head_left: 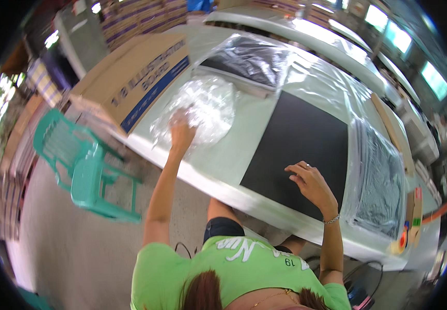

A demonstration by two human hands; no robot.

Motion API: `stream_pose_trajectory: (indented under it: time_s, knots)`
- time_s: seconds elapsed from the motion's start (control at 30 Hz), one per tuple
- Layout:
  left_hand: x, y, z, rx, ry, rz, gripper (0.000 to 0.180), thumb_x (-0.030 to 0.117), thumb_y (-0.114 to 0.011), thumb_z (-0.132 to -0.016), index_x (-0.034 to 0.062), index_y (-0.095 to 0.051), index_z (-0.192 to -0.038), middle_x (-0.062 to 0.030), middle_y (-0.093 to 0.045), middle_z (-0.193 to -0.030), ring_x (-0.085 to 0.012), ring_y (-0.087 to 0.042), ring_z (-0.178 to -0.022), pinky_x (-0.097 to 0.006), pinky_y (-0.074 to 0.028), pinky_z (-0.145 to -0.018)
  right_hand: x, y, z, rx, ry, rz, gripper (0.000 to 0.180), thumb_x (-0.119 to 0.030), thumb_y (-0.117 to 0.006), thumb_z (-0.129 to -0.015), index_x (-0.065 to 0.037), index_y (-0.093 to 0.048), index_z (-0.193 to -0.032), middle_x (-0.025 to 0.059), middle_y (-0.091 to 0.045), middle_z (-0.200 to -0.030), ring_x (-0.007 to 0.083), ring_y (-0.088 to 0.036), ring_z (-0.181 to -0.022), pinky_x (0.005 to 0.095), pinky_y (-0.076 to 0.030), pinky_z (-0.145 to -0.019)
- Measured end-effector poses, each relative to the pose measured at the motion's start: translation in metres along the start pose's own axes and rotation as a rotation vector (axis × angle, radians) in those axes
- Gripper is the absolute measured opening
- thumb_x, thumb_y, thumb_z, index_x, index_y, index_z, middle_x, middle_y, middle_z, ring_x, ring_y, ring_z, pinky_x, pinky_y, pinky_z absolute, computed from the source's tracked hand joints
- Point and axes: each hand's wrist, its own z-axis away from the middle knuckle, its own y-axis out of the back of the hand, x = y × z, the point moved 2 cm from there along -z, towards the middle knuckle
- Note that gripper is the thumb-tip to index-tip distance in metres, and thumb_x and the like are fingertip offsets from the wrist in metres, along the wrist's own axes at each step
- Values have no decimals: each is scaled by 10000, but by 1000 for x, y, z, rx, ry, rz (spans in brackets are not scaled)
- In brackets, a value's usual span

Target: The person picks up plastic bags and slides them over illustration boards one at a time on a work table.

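Note:
At the left part of the table, my left hand [182, 129] is closed on crumpled clear plastic [210, 106], its fingertips partly lost in the glare and folds. In front of me a large black board [301, 139] lies flat, its near edge close to the table's front edge. Over the board's near right part is my right hand [311, 185], with loosely bent fingers apart and nothing in them. Whether its fingertips touch the board I cannot tell.
A cardboard box [135, 77] stands on the pale table [223, 187] at left. Plastic-wrapped black boards lie behind [249, 59] and at right [378, 181]. An orange tape roll [402, 240] sits at the right corner. Green plastic chairs [89, 170] stand left of the table.

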Motion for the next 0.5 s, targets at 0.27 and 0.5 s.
stream_pose_trajectory:
  time_s: [0.27, 0.5]
  knots:
    - [-104, -27, 7, 24, -304, -274, 384, 117, -573, -830, 53, -546, -1207, -137, -515, -1307, -329, -471, -1192, -462, -345, -1040, 31, -19, 9, -12, 20, 25, 195, -169, -569, -870, -99, -587, -1051, 98, -582, -1016, 272, -578, -985, 414, -431, -804]
    - [4, -11, -19, -5, -166, 369, 208, 87, -508, -856, -22, -621, -991, -176, -609, -1033, -319, -559, -995, -399, -428, -895, 76, -24, 58, 129, -114, 83, 153, -177, -561, -878, -94, -567, -1006, 93, -571, -986, 266, -579, -949, 414, -428, -772]
